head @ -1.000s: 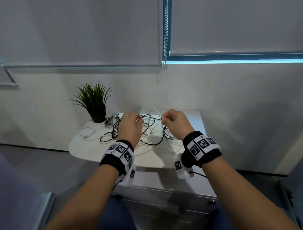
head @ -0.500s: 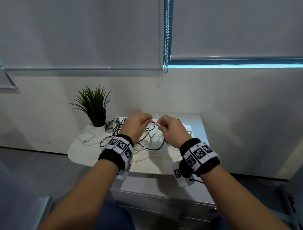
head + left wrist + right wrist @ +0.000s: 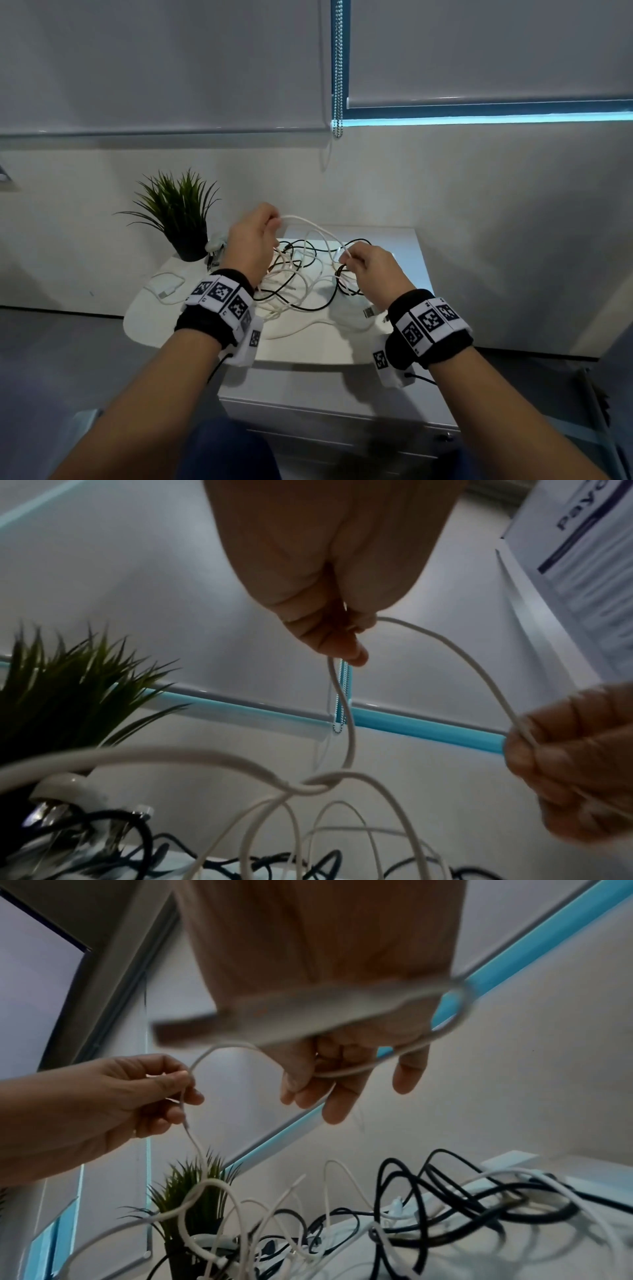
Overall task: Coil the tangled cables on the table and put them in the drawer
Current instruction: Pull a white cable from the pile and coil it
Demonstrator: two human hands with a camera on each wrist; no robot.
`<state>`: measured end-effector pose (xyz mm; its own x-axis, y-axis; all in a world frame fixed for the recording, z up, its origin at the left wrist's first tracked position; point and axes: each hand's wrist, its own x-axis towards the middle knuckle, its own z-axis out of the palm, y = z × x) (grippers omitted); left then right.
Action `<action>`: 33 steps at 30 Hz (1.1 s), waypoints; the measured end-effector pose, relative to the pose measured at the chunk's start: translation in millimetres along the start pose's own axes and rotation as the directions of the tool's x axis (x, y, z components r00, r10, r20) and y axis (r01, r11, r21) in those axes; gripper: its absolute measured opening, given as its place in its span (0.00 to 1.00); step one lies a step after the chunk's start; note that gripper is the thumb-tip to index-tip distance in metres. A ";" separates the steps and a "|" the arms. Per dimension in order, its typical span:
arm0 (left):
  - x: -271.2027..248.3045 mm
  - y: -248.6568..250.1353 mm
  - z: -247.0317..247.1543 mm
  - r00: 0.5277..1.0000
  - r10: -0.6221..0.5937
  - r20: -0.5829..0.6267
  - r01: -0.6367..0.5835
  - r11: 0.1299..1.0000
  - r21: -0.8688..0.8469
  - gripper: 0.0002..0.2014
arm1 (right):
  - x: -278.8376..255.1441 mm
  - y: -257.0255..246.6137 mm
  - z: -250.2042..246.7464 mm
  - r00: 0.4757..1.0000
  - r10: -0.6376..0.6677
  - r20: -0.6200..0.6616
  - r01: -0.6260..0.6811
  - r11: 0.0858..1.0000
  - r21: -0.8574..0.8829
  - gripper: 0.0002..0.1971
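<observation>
A tangle of black and white cables (image 3: 298,284) lies on the white table (image 3: 147,329). My left hand (image 3: 270,222) is raised above the heap and pinches a white cable (image 3: 301,219) between thumb and fingertips. That cable arcs over to my right hand (image 3: 352,260), which pinches it lower and to the right. In the left wrist view the cable (image 3: 479,669) runs from my left fingertips (image 3: 346,642) to the right hand (image 3: 565,764). In the right wrist view the cable (image 3: 222,1046) loops between both hands, and a blurred plug (image 3: 274,1015) hangs close to the lens.
A potted plant (image 3: 178,212) stands at the table's back left with a white adapter (image 3: 215,245) beside it. A separate white charger cable (image 3: 166,286) lies at the left. Below the table's front edge is a grey drawer unit (image 3: 325,421), its drawers closed.
The hands were close together over the heap; now they are apart. The left hand has risen and drawn a white loop up, and the right hand has shifted right.
</observation>
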<state>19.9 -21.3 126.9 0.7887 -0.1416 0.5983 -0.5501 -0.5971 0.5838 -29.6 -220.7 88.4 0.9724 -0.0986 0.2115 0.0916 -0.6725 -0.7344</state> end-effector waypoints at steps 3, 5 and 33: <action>9.5 2.5 -7.4 0.970 -0.202 -0.137 0.182 0.973 -0.141 0.05 | 0.3 6.5 -7.2 0.999 0.031 -0.009 -0.031 0.998 0.057 0.09; 13.5 -2.5 -11.3 0.953 -0.251 -0.171 0.231 0.964 -0.129 0.05 | -0.9 5.8 -14.1 0.996 0.079 -0.037 -0.070 0.976 0.205 0.09; -4.9 15.0 -1.1 0.943 0.228 0.243 -0.260 0.959 0.108 0.04 | 11.8 -29.0 -11.0 0.995 -0.058 0.079 0.038 0.972 0.234 0.14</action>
<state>7.5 -28.7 133.3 0.6847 -0.4616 0.5640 -0.7033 -0.6214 0.3452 -23.1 -210.4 119.3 0.9793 -0.0009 0.2024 0.1765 -0.4858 -0.8561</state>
